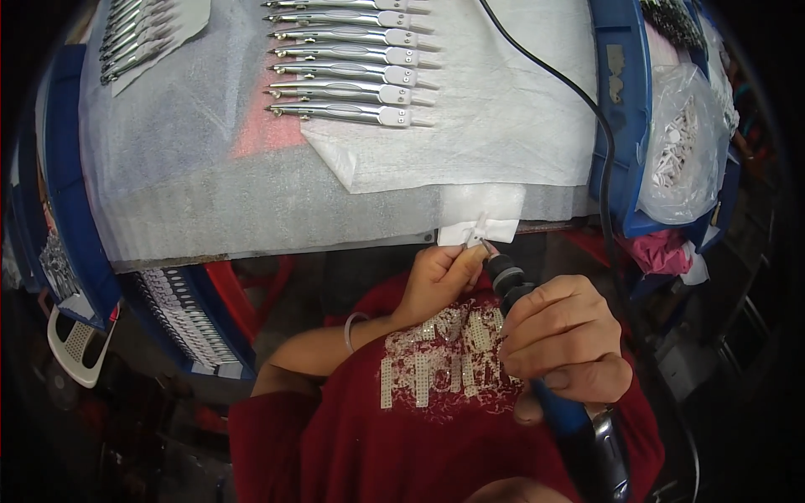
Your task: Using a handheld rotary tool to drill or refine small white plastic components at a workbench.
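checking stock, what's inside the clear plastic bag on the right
Through the clear plastic bag, a pile of small, mostly elongated white pieces shows. Whatever lies beneath the visible pieces is covered and cannot be seen.

Right hand (566, 339) is pointing a power screwdriver (573, 419) at the white part (475, 235) left hand (440, 274) is pinching, just by the table (226, 214).

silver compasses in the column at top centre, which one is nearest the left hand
The bottom silver compass in that column: all the others there lie above it in the picture, farther from the left hand.
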`<state>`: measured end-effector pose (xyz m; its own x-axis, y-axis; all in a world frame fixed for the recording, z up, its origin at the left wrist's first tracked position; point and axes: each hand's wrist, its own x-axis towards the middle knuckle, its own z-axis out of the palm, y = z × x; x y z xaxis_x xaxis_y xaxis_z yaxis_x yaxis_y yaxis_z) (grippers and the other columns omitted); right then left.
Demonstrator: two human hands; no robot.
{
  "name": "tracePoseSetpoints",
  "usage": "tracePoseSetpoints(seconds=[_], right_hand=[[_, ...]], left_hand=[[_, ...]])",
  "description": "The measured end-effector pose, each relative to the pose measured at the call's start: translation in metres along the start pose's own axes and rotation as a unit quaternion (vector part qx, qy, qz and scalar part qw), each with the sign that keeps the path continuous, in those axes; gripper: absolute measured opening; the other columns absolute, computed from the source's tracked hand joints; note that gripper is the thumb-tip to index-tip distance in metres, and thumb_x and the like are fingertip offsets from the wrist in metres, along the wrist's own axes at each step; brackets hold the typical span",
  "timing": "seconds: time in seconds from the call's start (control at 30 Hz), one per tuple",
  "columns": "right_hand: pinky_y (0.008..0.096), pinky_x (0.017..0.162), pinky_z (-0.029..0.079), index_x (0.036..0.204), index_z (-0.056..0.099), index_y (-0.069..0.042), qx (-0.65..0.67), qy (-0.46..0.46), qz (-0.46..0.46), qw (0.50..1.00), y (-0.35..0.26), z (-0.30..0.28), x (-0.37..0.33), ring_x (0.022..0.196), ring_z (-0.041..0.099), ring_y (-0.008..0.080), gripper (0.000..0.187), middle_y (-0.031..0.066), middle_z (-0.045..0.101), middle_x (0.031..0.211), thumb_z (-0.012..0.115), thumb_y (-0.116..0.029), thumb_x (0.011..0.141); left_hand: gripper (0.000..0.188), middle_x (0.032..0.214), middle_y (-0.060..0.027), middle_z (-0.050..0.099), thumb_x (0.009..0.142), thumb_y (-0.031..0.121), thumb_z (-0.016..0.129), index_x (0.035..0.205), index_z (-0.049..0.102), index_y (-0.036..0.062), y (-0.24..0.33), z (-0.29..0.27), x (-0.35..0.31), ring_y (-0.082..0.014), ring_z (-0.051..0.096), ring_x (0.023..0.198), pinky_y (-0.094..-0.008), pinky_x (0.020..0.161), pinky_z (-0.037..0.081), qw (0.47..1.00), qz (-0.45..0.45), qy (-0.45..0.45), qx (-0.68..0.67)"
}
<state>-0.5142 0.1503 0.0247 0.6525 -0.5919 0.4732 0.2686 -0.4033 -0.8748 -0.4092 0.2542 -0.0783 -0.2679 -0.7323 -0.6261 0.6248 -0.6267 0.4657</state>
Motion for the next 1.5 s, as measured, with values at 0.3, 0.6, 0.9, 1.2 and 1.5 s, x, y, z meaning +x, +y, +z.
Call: tracePoseSetpoints(seconds=[0.3, 0.6, 0.9, 1.2, 1.5], right_hand=[[0.0271, 0.048, 0.053, 0.087, 0.041, -0.008, 0.003, 0.006, -0.032, 0.999, 0.007, 0.000, 0.001, 0.055, 0.064, 0.0184, 0.038, 0.0119, 0.065, 0.072, 0.076, -0.019, 0.080], [0.0344, 0.052, 0.054, 0.087, 0.053, 0.001, 0.051, 0.059, -0.021, 0.997, 0.002, 0.006, 0.001, 0.057, 0.063, 0.0257, 0.031, 0.0154, 0.063, 0.069, 0.078, -0.005, 0.070], [0.0314, 0.052, 0.056, 0.101, 0.039, -0.006, 0.015, -0.014, -0.024, 0.999, 0.002, -0.002, 0.002, 0.056, 0.065, 0.0203, 0.044, 0.0117, 0.065, 0.072, 0.075, -0.023, 0.082], [0.0349, 0.053, 0.055, 0.080, 0.054, 0.001, 0.066, 0.054, -0.031, 0.996, 0.004, 0.008, 0.002, 0.059, 0.064, 0.0261, 0.028, 0.0167, 0.063, 0.070, 0.079, -0.005, 0.069], [0.0343, 0.054, 0.055, 0.071, 0.054, 0.002, 0.044, 0.045, -0.034, 0.997, 0.007, 0.011, 0.001, 0.060, 0.065, 0.0256, 0.025, 0.0163, 0.064, 0.072, 0.078, -0.004, 0.065]], left_hand=[[0.024, 0.061, 0.0045, 0.053, 0.098, 0.017, 0.054, 0.095, 0.068, -0.0021, -0.003, 0.000, 0.000, -0.0017, 0.044, 0.055, -0.0191, 0.049, 0.035, 0.999, 0.016, 0.017, 0.026], [0.024, 0.072, 0.0052, 0.056, 0.099, 0.019, 0.051, 0.097, 0.066, 0.0013, -0.004, -0.004, 0.001, -0.0011, 0.045, 0.060, -0.0170, 0.052, 0.033, 1.000, -0.001, -0.001, 0.010], [0.026, 0.064, 0.0043, 0.052, 0.099, 0.020, 0.052, 0.094, 0.066, -0.0017, 0.002, 0.001, 0.001, -0.0018, 0.043, 0.056, -0.0183, 0.049, 0.035, 1.000, -0.011, 0.020, 0.001], [0.023, 0.072, 0.0049, 0.058, 0.099, 0.018, 0.050, 0.099, 0.067, 0.0031, -0.008, -0.007, 0.002, -0.0006, 0.046, 0.058, -0.0160, 0.051, 0.034, 1.000, -0.020, -0.006, 0.017], [0.022, 0.073, 0.0049, 0.058, 0.098, 0.019, 0.052, 0.098, 0.067, 0.0028, -0.008, -0.006, 0.000, -0.0006, 0.047, 0.059, -0.0160, 0.051, 0.035, 1.000, 0.004, -0.002, 0.020]])
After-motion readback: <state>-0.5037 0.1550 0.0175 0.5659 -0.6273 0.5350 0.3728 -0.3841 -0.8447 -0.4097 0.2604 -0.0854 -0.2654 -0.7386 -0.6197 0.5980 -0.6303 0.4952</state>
